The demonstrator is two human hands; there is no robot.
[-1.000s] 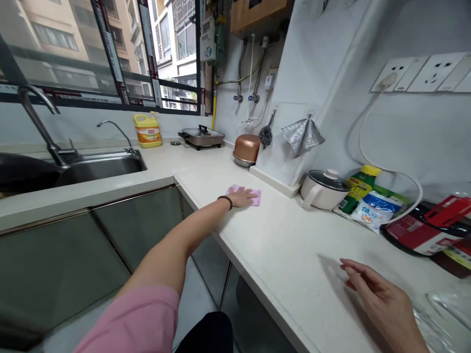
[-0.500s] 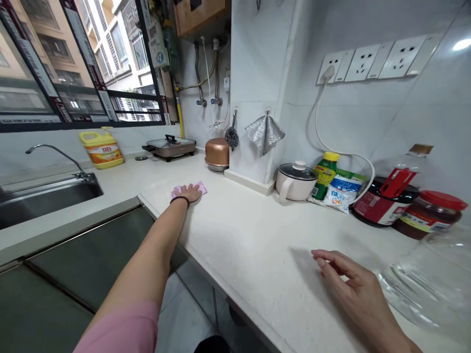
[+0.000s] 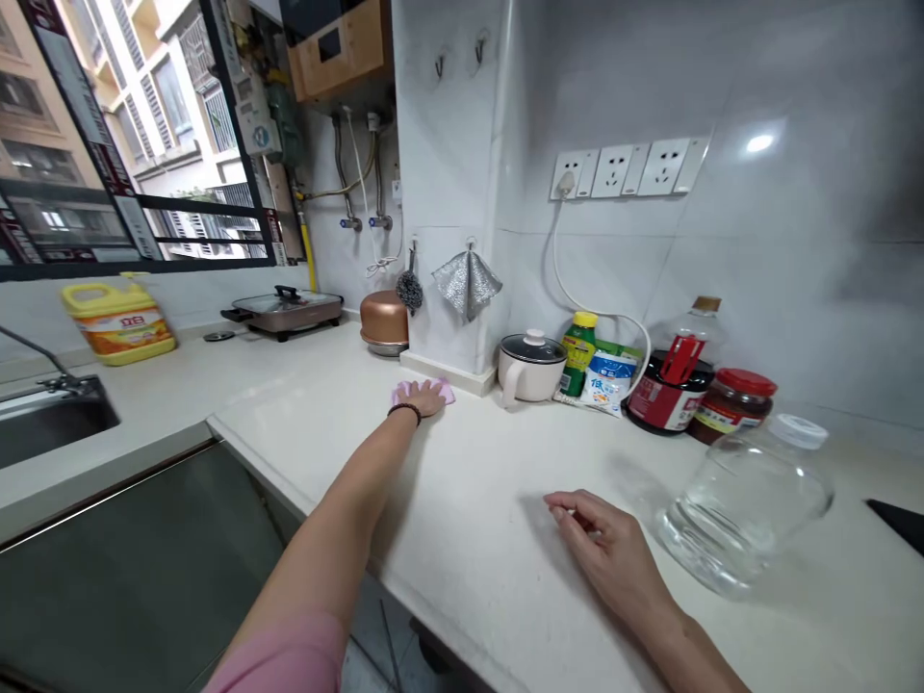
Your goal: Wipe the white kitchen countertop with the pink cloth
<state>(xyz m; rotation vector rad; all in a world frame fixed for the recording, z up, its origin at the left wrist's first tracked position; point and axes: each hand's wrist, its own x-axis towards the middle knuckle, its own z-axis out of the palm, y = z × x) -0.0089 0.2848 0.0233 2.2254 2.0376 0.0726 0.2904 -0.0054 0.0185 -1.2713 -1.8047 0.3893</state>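
My left hand [image 3: 423, 398] reaches far across the white countertop [image 3: 476, 481] and presses on a pink cloth [image 3: 447, 390]. Its fingers lie over the cloth, whose edges stick out on both sides. A dark bead bracelet circles that wrist. My right hand [image 3: 606, 544] is held over the counter nearer to me, fingers loosely bent, with nothing in it. Close to its right stands a large clear bottle [image 3: 743, 510] with a white cap.
Along the wall are a cream pot [image 3: 532, 371], a green bottle [image 3: 577, 356], a white-blue packet [image 3: 607, 377] and jars [image 3: 732, 404]. A copper-coloured pot [image 3: 384, 318], an electric pan [image 3: 285, 313], a yellow jug [image 3: 119, 322] and a sink [image 3: 54, 419] lie leftward.
The view has swung right. My left hand and the pink cloth have slid right over the counter, closer to the pillar's foot. My right hand keeps its loose pose beside the bottle.
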